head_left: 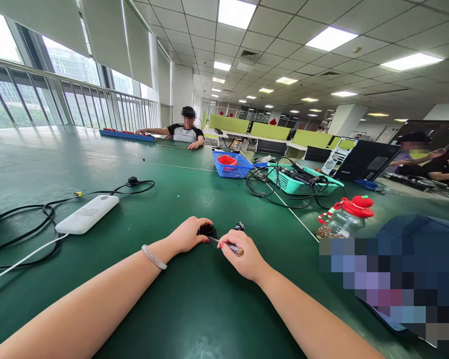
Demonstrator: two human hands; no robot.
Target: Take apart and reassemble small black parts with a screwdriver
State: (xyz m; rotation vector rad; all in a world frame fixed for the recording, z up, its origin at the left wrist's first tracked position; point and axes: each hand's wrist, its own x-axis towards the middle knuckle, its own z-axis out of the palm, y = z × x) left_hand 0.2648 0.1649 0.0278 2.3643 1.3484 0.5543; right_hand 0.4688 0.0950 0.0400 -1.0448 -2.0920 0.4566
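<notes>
In the middle of the green tabletop [164, 299], my left hand [190, 234] is closed around the side of a small black device [208, 231] with a round, lens-like part. My right hand [243, 252] pinches a screwdriver [235, 248] by its brownish handle. The thin shaft points left and reaches the device's near edge beside my left thumb; whether the tip sits in a screw is too small to tell. Just beyond my right hand lies a small black and silver part [240, 226], apart from the device.
A white power bank [88, 214] and black cables [48, 212] lie left. Ahead stand a blue basket [232, 172] and a teal basket [288, 184] with cables. A red-lidded bottle [344, 219] and dark blue fabric [422, 234] are right. Another person [187, 130] sits across the table.
</notes>
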